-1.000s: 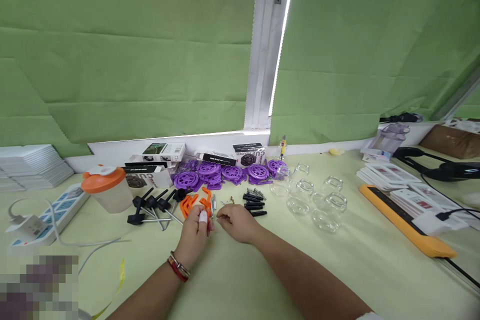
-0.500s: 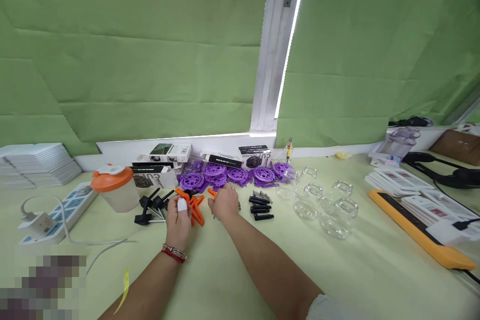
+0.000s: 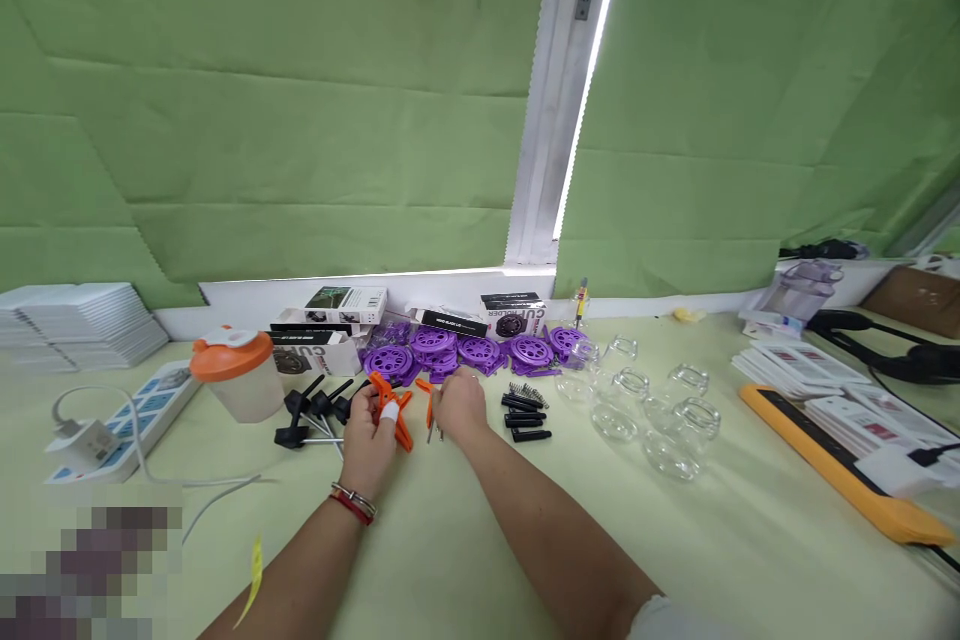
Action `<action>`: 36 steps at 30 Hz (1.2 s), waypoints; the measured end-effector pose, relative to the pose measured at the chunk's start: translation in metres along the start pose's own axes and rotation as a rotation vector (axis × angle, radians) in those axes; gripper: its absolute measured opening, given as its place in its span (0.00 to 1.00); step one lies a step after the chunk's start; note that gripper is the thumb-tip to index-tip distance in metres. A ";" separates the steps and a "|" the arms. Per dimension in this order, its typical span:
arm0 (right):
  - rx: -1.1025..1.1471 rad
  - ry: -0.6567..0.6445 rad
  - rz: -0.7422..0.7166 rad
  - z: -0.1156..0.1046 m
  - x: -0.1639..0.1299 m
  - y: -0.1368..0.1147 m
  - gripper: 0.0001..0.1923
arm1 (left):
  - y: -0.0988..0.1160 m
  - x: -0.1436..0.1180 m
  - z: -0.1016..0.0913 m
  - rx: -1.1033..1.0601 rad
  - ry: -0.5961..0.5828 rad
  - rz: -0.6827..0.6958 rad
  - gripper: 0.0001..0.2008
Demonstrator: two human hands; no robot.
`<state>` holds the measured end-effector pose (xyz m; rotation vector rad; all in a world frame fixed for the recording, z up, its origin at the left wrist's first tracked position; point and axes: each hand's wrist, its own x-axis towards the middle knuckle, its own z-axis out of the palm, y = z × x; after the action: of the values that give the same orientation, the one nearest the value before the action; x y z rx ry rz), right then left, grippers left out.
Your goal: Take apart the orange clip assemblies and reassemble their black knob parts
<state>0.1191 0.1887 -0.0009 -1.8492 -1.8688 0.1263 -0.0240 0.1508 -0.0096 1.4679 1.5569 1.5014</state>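
Note:
My left hand (image 3: 369,440) is closed around orange plastic parts shaped like clip arms (image 3: 402,428), which stick up and out past the thumb. A white covering is on that thumb. My right hand (image 3: 461,408) is a little to the right, low over the table, with its fingers curled; what they grip, if anything, is hidden. Another slim orange piece (image 3: 429,406) is at its fingertips, and thin metal pins (image 3: 435,434) show just below. Black knobs with metal rods (image 3: 294,432) lie left of my left hand. Black tubes (image 3: 529,420) and springs (image 3: 527,393) lie right of my right hand.
Purple wheel-like discs (image 3: 480,352) lie behind my hands, before cup holder boxes (image 3: 319,356). An orange-lidded cup (image 3: 244,390) and power strip (image 3: 146,425) stand left. Clear bulb-shaped pieces (image 3: 667,455) and an orange-and-black bar (image 3: 825,470) are right.
My left hand has moved slightly right and the orange parts in it are raised and turned. My right hand has shifted slightly right, and thin pins show more clearly below it.

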 end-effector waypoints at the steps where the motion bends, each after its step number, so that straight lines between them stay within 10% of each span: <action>1: 0.018 0.007 0.001 -0.004 0.002 0.005 0.12 | -0.001 0.000 0.001 0.012 -0.025 0.016 0.19; 16: 0.120 -0.029 -0.201 -0.017 -0.029 0.015 0.06 | 0.018 -0.005 0.022 1.036 -0.299 0.208 0.15; 29: 0.176 -0.059 -0.188 -0.025 -0.034 0.019 0.06 | 0.031 0.018 0.001 1.116 -0.172 0.351 0.16; 36: 0.215 -0.012 -0.096 -0.044 -0.026 0.051 0.06 | 0.018 0.052 -0.010 1.120 -0.392 0.369 0.16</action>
<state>0.1822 0.1546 0.0096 -1.6154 -1.8684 0.2931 -0.0408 0.1909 0.0248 2.5493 2.0192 0.3109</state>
